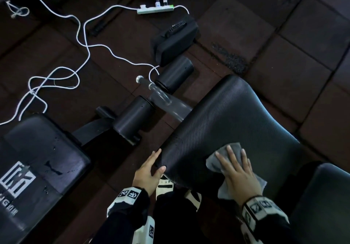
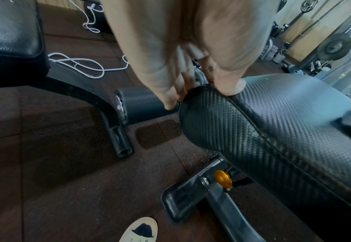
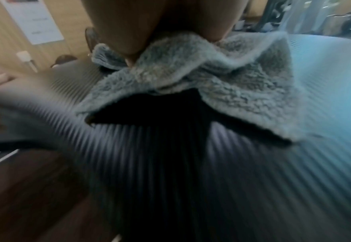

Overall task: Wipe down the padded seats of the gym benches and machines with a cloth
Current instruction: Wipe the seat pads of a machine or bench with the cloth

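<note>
A black textured padded seat (image 1: 236, 115) fills the middle of the head view. My right hand (image 1: 236, 168) lies flat on a grey cloth (image 1: 213, 162), fingers straight and spread, pressing it onto the near part of the seat. In the right wrist view the fluffy cloth (image 3: 191, 78) bunches under that hand (image 3: 139, 21) on the blurred seat (image 3: 211, 180). My left hand (image 1: 149, 170) rests against the seat's left edge with straight fingers. In the left wrist view its thumb sits on top of the seat (image 2: 284, 117) and the fingers (image 2: 170, 91) lie down the side.
Another bench pad (image 1: 37, 158) with a white logo is at the left. Foam rollers (image 1: 136, 117) and a steel frame extend beyond the seat. White cables (image 1: 83, 41), a power strip (image 1: 155, 9) and a black case (image 1: 174, 39) lie on the dark floor. A further pad (image 1: 325, 202) is at bottom right.
</note>
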Motion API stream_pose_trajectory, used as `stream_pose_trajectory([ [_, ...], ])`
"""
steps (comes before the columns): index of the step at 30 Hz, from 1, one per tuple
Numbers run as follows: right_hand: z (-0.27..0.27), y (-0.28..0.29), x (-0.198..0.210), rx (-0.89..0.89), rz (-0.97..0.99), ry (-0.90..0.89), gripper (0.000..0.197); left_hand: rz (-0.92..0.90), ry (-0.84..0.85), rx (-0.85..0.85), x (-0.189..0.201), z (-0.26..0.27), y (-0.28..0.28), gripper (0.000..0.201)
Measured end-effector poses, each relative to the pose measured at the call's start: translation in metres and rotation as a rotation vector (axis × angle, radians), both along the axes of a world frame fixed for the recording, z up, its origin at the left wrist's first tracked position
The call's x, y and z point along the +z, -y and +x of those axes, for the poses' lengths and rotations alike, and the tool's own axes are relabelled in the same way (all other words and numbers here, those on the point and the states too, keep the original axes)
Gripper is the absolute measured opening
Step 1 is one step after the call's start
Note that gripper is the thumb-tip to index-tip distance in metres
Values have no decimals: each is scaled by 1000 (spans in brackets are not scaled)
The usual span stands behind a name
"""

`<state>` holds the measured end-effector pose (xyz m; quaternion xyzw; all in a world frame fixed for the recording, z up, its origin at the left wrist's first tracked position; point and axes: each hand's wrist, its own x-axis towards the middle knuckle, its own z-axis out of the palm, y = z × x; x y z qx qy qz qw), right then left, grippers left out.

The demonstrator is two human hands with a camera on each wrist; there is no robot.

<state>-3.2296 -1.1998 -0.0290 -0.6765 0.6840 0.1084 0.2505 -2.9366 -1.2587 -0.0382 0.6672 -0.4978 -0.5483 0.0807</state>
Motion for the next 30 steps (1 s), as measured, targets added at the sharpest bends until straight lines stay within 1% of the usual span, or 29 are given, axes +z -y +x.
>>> stream_pose_trajectory([
  [2,11,30,-1,-118,34,44,64,0,-5,-1,-1,0,-1,59],
  [3,19,44,-2,-153,-2,52,62,-4,-8,0,-2,0,-1,59],
  [4,30,55,-2,-157,-44,44,63,-11,-9,-2,-3,0,-1,59],
  [5,42,63,-1,-125,-80,27,67,-20,-10,-4,-4,0,-2,59],
  [8,74,62,-1,86,-118,-15,81,-41,-10,7,-7,1,-5,58],
  [10,87,44,-2,263,-77,-31,91,-43,-7,11,-9,0,-6,59],
  [11,89,32,-3,350,-57,-36,89,-46,-3,9,-10,0,-7,59],
  [12,86,21,-3,425,-64,-29,81,-53,1,10,-11,0,-7,59],
  [13,81,11,-2,465,-59,-21,74,-57,4,11,-12,0,-7,59],
  [14,73,1,-1,491,-36,-21,71,-55,8,13,-13,0,-7,60],
  [15,65,-8,0,507,-14,-35,73,-45,14,15,-14,1,-7,61],
  [17,49,-22,1,482,30,-57,79,-28,35,28,-13,2,-8,62],
  [19,37,-23,0,371,116,-86,81,-20,47,42,-11,2,-10,62],
  [21,27,-15,-4,265,171,-127,74,-6,22,67,-10,1,-12,62],
  [23,32,-2,-4,188,219,-152,68,7,-5,78,-10,1,-15,62],
  [24,40,4,-1,143,208,-150,66,8,-8,71,-10,1,-15,63],
  [26,60,14,6,37,90,-75,62,7,-15,59,-11,4,-16,66],
  [27,70,18,10,46,46,-44,62,15,-25,61,-12,5,-16,66],
  [30,95,37,14,177,9,-47,58,31,-29,80,-17,8,-14,70],
])
